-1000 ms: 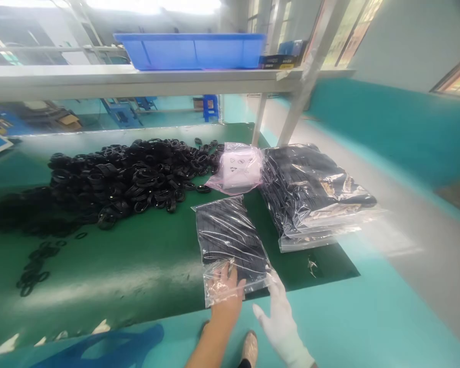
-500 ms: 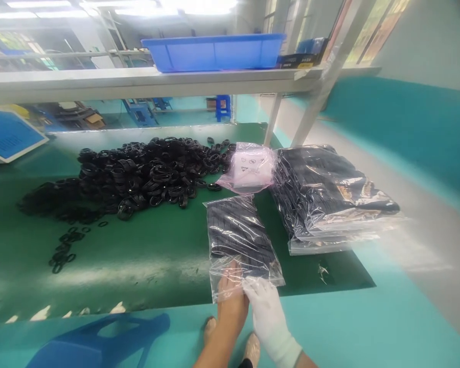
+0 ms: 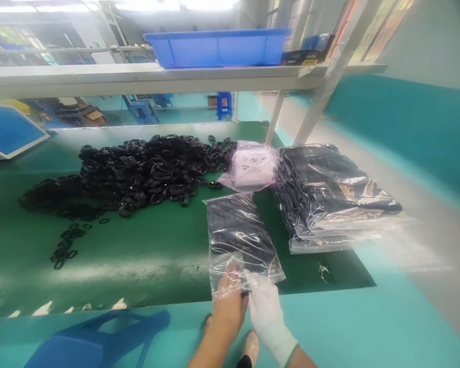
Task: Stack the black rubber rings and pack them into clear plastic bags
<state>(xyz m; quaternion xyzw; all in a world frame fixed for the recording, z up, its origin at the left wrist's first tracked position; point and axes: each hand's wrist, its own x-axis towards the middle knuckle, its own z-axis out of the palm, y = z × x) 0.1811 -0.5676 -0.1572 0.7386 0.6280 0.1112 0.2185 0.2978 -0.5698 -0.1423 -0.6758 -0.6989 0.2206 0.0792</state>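
Observation:
A clear plastic bag (image 3: 239, 230) filled with rows of black rings lies flat near the table's front edge, its open end towards me. My left hand (image 3: 229, 301) is bare; its fingers show through the film inside the bag's mouth, with the thumb outside, closed at the rim. In a white glove, my right hand (image 3: 266, 306) pinches the same end of the bag just to the right. Between the two hands shows a small dark thing, mostly hidden. A large heap of loose black rings (image 3: 157, 171) spreads over the table to the left.
Filled bags of black rings (image 3: 329, 189) are stacked at the right. A pink bag with a white packet (image 3: 255, 166) stands behind my bag. A shelf (image 3: 118, 79) with a blue bin (image 3: 218, 48) crosses above. A blue chair (image 3: 88, 342) is at the lower left.
My hands have shifted slightly at the bag's mouth, and a small dark thing now shows between them. The bag stays in place; the view has tilted slightly.

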